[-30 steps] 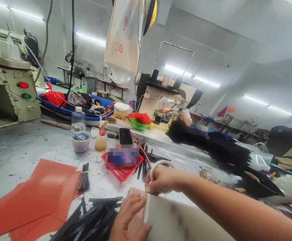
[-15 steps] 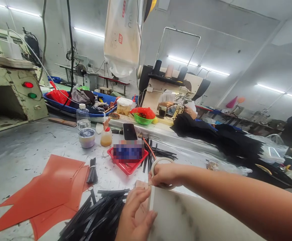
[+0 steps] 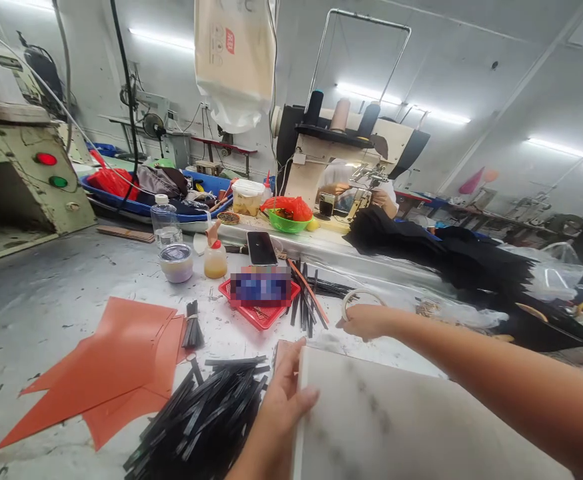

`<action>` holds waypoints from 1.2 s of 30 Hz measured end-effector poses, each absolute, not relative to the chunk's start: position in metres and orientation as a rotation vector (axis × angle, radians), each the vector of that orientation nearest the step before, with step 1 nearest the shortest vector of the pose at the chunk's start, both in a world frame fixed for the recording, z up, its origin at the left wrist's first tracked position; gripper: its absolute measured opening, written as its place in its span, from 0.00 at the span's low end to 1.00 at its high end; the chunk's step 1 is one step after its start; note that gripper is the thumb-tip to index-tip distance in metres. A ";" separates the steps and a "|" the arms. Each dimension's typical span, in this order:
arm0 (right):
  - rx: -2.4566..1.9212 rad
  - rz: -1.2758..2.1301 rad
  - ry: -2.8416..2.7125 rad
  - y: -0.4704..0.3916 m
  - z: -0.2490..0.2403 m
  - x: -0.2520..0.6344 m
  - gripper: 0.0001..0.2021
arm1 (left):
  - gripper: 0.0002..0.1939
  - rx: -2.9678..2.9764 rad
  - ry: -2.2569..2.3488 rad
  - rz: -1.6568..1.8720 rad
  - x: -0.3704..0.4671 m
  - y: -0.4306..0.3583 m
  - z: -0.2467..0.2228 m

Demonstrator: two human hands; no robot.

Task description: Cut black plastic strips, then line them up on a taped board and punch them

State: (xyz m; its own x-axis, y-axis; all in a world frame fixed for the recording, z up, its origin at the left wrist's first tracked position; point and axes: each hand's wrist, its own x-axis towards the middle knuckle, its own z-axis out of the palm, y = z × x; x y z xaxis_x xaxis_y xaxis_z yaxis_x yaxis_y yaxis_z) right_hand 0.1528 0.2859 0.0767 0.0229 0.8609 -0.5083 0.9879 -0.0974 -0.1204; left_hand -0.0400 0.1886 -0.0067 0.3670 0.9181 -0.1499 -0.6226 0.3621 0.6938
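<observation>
My right hand (image 3: 366, 321) reaches out over the table and grips a white tape roll (image 3: 359, 295), away from the board. A white marble-patterned slab (image 3: 401, 427) lies in front of me. At the slab's left edge rests my left hand (image 3: 284, 393), fingers flat against it and pressing on a brownish piece (image 3: 280, 352) there. A heap of black strips (image 3: 206, 420) lies just left of that hand.
Orange-red sheets (image 3: 106, 367) lie at the left. A red basket (image 3: 261, 308), a phone (image 3: 262, 248), a glue bottle (image 3: 215, 261), a jar (image 3: 175, 261) and a water bottle (image 3: 164, 223) stand behind. Black fabric (image 3: 451, 267) is piled right. A person works at a sewing machine (image 3: 351, 167).
My right hand has pulled the tape roll away from the slab's edge, up and to the right. My left hand has flattened against the slab's edge. The view has tilted down.
</observation>
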 end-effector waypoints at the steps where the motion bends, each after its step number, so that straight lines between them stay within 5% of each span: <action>1: 2.023 -0.611 1.885 0.287 0.070 0.157 0.06 | 0.34 0.569 0.603 1.047 -0.040 0.192 -0.011; 7: 1.936 -0.310 1.862 0.299 0.038 0.177 0.09 | 0.25 0.482 0.714 1.011 -0.035 0.199 -0.027; 12: 2.047 -0.184 2.040 0.281 0.043 0.173 0.15 | 0.32 0.696 0.971 1.378 -0.033 0.179 -0.014; 16: 1.953 -0.295 2.409 0.247 0.039 0.133 0.16 | 0.23 1.136 1.086 1.533 -0.047 0.174 0.014; 24: 1.935 -0.298 2.630 0.220 0.005 0.064 0.13 | 0.18 2.425 1.033 0.752 -0.096 0.108 0.005; 30: 1.884 -0.306 2.632 0.170 0.002 0.054 0.24 | 0.18 3.011 0.933 1.182 -0.132 0.030 -0.044; 36: 1.427 -0.415 2.875 0.049 -0.008 0.021 0.23 | 0.10 2.746 1.001 1.233 -0.140 -0.009 -0.022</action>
State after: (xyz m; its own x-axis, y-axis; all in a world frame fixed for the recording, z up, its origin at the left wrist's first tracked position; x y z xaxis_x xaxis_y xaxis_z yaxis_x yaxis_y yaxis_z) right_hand 0.0211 0.0485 -0.0077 -0.6078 0.7936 -0.0286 0.7693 0.5795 -0.2689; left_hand -0.1403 -0.0091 -0.0218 0.4989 0.5346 0.6821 0.5578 -0.8004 0.2193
